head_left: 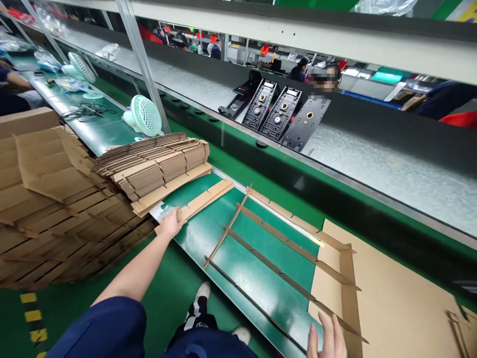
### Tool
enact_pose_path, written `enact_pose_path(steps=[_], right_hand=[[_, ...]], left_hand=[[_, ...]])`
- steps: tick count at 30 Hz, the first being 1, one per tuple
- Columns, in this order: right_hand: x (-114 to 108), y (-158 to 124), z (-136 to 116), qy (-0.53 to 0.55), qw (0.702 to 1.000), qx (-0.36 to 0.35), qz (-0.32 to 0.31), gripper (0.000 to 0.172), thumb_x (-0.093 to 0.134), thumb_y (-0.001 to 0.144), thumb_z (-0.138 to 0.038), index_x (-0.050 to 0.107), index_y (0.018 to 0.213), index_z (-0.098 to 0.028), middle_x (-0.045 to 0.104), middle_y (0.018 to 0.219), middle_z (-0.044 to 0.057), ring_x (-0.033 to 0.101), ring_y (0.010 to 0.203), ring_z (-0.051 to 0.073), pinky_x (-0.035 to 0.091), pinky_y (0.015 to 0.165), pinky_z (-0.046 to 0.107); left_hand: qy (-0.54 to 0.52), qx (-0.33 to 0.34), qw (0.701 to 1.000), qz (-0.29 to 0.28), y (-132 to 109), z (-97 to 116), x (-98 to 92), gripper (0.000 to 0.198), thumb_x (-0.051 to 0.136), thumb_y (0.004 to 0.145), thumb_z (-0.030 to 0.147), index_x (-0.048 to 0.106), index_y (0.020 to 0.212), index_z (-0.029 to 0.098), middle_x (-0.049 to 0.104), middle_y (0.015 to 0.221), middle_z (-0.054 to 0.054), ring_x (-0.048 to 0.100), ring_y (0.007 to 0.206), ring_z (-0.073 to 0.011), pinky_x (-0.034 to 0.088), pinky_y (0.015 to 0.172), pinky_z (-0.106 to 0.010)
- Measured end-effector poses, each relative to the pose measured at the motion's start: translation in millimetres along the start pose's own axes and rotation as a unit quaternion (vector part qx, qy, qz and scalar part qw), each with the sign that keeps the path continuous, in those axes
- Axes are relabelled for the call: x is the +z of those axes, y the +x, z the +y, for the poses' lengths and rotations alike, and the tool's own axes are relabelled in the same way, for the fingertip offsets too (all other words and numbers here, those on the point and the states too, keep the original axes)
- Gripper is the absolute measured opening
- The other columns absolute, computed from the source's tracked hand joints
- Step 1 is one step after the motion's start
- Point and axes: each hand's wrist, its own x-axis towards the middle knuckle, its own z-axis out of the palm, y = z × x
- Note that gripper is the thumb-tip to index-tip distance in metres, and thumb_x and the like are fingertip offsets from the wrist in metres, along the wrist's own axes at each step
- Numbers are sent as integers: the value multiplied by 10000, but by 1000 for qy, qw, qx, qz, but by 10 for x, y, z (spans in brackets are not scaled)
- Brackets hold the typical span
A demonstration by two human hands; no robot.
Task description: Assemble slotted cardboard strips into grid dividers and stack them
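My left hand (172,223) is closed on the near end of a notched cardboard strip (206,198) lying over the green table (197,248). Beside it rises a thick stack of the same slotted strips (160,161). In front of me stands a partly joined cardboard divider grid (272,233), its long strips slotted into a cross strip at each end. At the lower right my right hand (328,340) has its fingers spread near the grid's near corner, with part of the hand cut off by the frame. A flat cardboard sheet (402,293) lies under the grid's right end.
Large stacks of cardboard (67,199) stand at the left. Behind the table runs a conveyor (372,164) with several black slotted parts (281,112). A mint fan (146,115) and dark cables (87,112) sit farther along. Other people work beyond.
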Motion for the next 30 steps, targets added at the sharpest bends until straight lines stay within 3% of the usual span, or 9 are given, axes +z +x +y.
enact_pose_path(steps=[3,6,10,13,15,17,22,26,30], right_hand=[[33,124,-502,59,996,-50,-43,468,403,879,-511,579,1219,-241,473,1399,141,513,1211,376,470,942,573],[-39,187,-1166,157,977,-52,-134,415,380,919,-446,584,1195,-212,618,1229,131,580,1145,282,489,962,477],[-98,304,-2029,254,920,-84,-287,574,497,875,-412,384,1400,-209,592,1277,113,633,1031,211,565,804,343],[-108,334,-2307,226,921,-97,-304,669,572,814,-389,353,1400,-153,608,1233,140,646,965,235,551,789,356],[-150,304,-2229,203,937,-74,-276,478,462,867,-336,447,1298,-131,667,1079,131,661,870,225,539,753,339],[-231,265,-1952,188,951,-32,-245,375,348,909,-300,496,1213,-139,686,896,94,658,741,198,522,680,298],[-487,230,-831,55,985,72,-144,392,345,887,-372,537,1124,-126,606,612,33,566,518,185,466,545,286],[-508,150,-170,0,989,104,-106,375,374,860,-388,544,1090,-146,628,670,46,580,568,194,456,537,287],[-367,-35,38,0,984,114,-135,363,363,860,-382,542,1079,-153,630,689,49,587,593,203,461,548,298]], left_hand=[[-131,32,989,57,-34,-10,-130,581,654,710,425,423,1211,242,565,1205,-94,508,1169,-306,415,978,-495],[-317,42,946,59,-267,322,-193,662,720,611,495,435,1149,234,562,1076,-58,555,1073,-261,447,963,-464],[-483,69,867,-101,-1007,1195,-96,701,745,584,536,450,1148,243,561,1041,-51,585,1030,-213,471,952,-421],[-520,68,819,-233,-1676,1811,35,651,716,650,521,436,1174,255,576,1072,-69,611,1011,-203,516,885,-383],[-510,97,806,-285,-1997,2068,125,624,678,705,519,424,1213,262,575,1132,-90,610,1045,-210,529,867,-370],[-465,188,810,-303,-2159,2183,211,623,633,754,533,408,1273,272,550,1226,-107,567,1143,-224,511,918,-379],[-187,419,869,-183,-2061,2062,511,644,487,856,558,377,1401,234,275,1524,-142,182,1431,-313,231,1136,-543],[16,448,880,-155,-1940,1841,836,649,384,899,544,330,1456,214,159,1569,-136,83,1446,-345,159,1113,-633],[75,464,871,-141,-1940,1734,980,633,331,921,512,281,1480,219,132,1576,-116,54,1451,-329,164,1106,-639]])
